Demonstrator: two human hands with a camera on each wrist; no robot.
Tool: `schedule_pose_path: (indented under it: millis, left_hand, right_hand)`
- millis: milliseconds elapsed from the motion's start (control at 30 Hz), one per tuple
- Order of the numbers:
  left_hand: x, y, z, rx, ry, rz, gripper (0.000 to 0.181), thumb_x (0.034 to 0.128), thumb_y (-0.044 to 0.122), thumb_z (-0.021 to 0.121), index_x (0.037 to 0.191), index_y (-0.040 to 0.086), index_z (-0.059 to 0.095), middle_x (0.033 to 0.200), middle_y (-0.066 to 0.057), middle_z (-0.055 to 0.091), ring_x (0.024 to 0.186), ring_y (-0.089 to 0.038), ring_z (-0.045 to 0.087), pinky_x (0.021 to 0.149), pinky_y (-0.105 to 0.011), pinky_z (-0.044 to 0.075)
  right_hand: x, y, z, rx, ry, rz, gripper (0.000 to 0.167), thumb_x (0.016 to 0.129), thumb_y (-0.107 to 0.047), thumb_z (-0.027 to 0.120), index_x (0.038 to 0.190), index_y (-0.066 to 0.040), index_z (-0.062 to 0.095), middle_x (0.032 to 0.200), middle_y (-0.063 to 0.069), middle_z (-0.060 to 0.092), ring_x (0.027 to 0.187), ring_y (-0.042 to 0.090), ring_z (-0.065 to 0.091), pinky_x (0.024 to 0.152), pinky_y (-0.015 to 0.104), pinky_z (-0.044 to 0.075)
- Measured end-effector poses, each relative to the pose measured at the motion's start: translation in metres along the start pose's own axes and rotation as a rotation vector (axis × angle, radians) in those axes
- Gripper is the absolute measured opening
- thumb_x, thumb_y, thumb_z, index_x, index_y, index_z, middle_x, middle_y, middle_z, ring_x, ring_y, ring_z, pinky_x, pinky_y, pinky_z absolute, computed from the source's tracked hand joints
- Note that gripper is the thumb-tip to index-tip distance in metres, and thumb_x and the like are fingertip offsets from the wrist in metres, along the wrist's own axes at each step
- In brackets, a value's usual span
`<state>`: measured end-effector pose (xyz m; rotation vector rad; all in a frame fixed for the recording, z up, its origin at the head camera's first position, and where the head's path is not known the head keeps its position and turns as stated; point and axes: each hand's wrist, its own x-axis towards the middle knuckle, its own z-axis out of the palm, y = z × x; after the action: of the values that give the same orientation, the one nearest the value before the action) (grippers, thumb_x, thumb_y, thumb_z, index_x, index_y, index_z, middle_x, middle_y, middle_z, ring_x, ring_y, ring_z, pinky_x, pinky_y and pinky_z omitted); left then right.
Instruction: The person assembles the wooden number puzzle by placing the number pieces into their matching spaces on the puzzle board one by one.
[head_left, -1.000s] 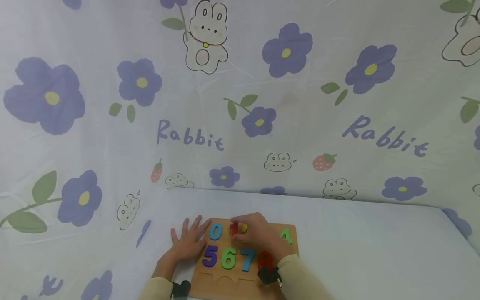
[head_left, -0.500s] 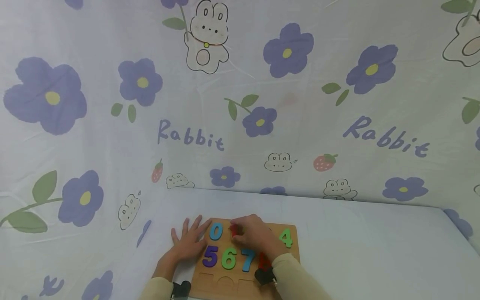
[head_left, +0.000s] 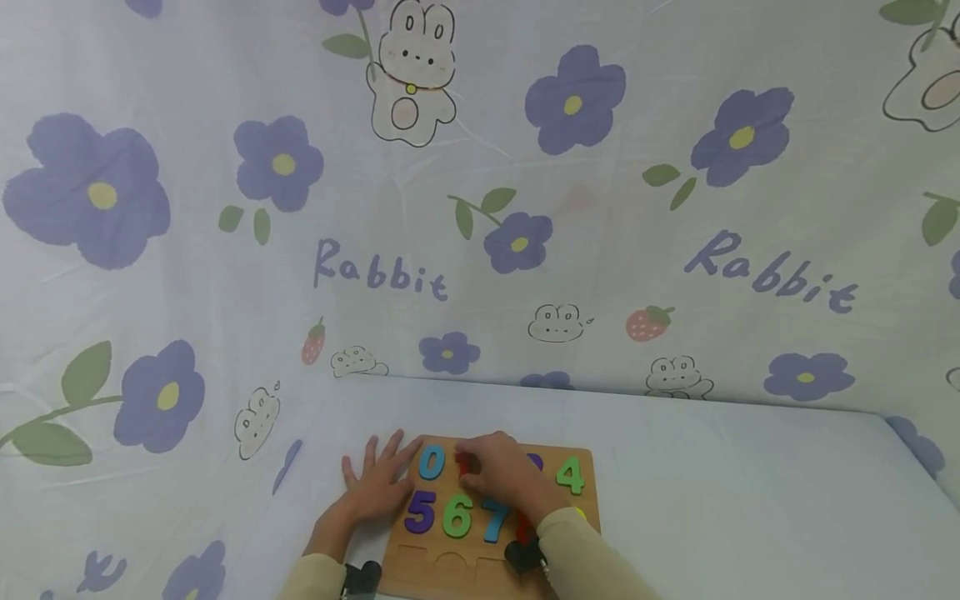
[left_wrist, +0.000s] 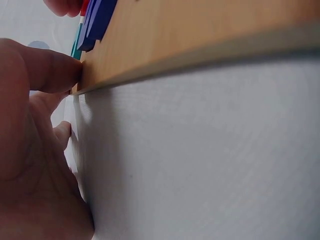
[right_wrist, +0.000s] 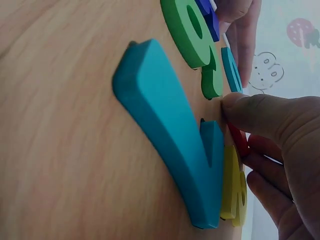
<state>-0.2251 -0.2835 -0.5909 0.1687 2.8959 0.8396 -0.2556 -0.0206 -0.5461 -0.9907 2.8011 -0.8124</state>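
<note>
A wooden number board (head_left: 427, 575) lies on the white table. My left hand (head_left: 377, 483) rests at its left edge with fingers spread, and the thumb touches the board's side in the left wrist view. At the top row, my right hand (head_left: 506, 477) pinches a red number 1 piece (head_left: 462, 463) between thumb and fingers; in the right wrist view the red piece (right_wrist: 239, 140) is low against the board. Beside it are a blue 0 (head_left: 431, 462) and a yellow 2 (right_wrist: 230, 185). The right hand covers the 2 in the head view.
A purple 5 (head_left: 420, 512), green 6 (head_left: 457, 517), blue 7 (head_left: 493, 522) and green 4 (head_left: 571, 476) sit on the board. A purple piece (head_left: 536, 460), red piece (head_left: 523, 528) and yellow piece (head_left: 581, 513) are partly covered by the right arm. A patterned curtain (head_left: 600, 250) hangs behind.
My right hand has shifted slightly left, still holding the red 1. Its forearm has moved left too, uncovering the green 4 and parts of the purple and yellow pieces. The left hand stays put.
</note>
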Motion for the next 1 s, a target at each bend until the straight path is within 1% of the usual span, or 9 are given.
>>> schedule_pose_path:
  millis: [333,367,467,533,600,733,800,900,1000]
  left_hand:
    - [0.0,0.001,-0.001,-0.002,-0.002,-0.004,0.068,0.1043,0.028,0.055,0.17,0.026,0.041,0.184,-0.016,0.02,0.167,-0.057,-0.004,0.119,-0.085,-0.021]
    - [0.001,0.001,0.0,-0.001,-0.002,-0.005,0.068,0.1041,0.028,0.055,0.17,0.026,0.041,0.184,-0.016,0.02,0.167,-0.057,-0.004,0.12,-0.085,-0.02]
    - [-0.001,0.003,-0.001,-0.002,-0.004,-0.006,0.069,0.1031,0.028,0.054,0.171,0.027,0.041,0.184,-0.016,0.02,0.167,-0.056,-0.004,0.12,-0.085,-0.021]
    - [-0.004,0.008,-0.005,-0.019,-0.005,0.001,0.069,0.1023,0.026,0.055,0.17,0.027,0.042,0.183,-0.018,0.021,0.167,-0.058,-0.004,0.119,-0.086,-0.021]
    - [-0.005,0.011,-0.006,-0.026,0.001,0.012,0.07,0.1014,0.026,0.055,0.17,0.028,0.042,0.182,-0.02,0.022,0.166,-0.059,-0.004,0.118,-0.086,-0.022]
    - [-0.006,0.014,-0.009,-0.042,0.002,0.018,0.07,0.1011,0.025,0.055,0.17,0.027,0.043,0.181,-0.021,0.023,0.166,-0.06,-0.004,0.118,-0.086,-0.022]
    - [-0.006,0.013,-0.009,-0.044,0.005,0.018,0.069,0.1018,0.026,0.054,0.17,0.028,0.043,0.181,-0.022,0.023,0.165,-0.061,-0.003,0.117,-0.087,-0.022]
    - [-0.007,0.013,-0.009,-0.042,0.002,0.013,0.069,0.102,0.027,0.054,0.17,0.027,0.043,0.181,-0.023,0.023,0.165,-0.061,-0.003,0.117,-0.087,-0.022]
    - [-0.007,0.015,-0.01,-0.044,-0.005,0.012,0.068,0.102,0.026,0.055,0.169,0.026,0.044,0.18,-0.024,0.024,0.165,-0.062,-0.002,0.117,-0.087,-0.021]
  right_hand:
    - [-0.004,0.002,0.0,0.029,0.039,-0.014,0.029,0.096,-0.025,0.085,0.122,-0.016,0.077,0.099,-0.004,0.076,0.085,0.011,0.063,0.081,0.029,0.059]
    - [-0.006,0.003,0.0,0.034,0.059,-0.017,0.032,0.095,-0.026,0.086,0.125,-0.016,0.077,0.101,-0.004,0.078,0.088,0.011,0.066,0.084,0.03,0.06]
    - [-0.013,0.006,-0.004,0.054,0.114,-0.05,0.027,0.095,-0.025,0.086,0.119,-0.014,0.078,0.102,-0.002,0.081,0.092,0.017,0.074,0.087,0.036,0.063]
    - [-0.021,0.008,-0.011,0.047,0.145,-0.063,0.03,0.095,-0.025,0.085,0.121,-0.012,0.079,0.111,0.001,0.083,0.1,0.021,0.078,0.091,0.04,0.066]
    - [-0.031,0.011,-0.021,0.037,0.148,-0.065,0.032,0.096,-0.024,0.084,0.124,-0.011,0.078,0.115,0.004,0.083,0.1,0.023,0.078,0.092,0.042,0.066]
    - [-0.054,0.018,-0.045,0.035,0.118,0.011,0.046,0.098,-0.028,0.083,0.14,-0.011,0.073,0.131,0.006,0.08,0.11,0.026,0.077,0.098,0.047,0.065]
    - [-0.067,0.023,-0.055,0.05,0.106,0.064,0.05,0.098,-0.03,0.083,0.143,-0.012,0.072,0.14,0.006,0.077,0.123,0.029,0.076,0.107,0.051,0.062]
    - [-0.087,0.031,-0.068,0.018,0.106,0.149,0.052,0.098,-0.035,0.083,0.145,-0.016,0.072,0.147,0.002,0.073,0.138,0.028,0.069,0.115,0.053,0.056]
    - [-0.108,0.039,-0.079,0.0,0.123,0.214,0.052,0.097,-0.035,0.085,0.144,-0.017,0.072,0.147,0.002,0.073,0.14,0.029,0.068,0.116,0.054,0.055]
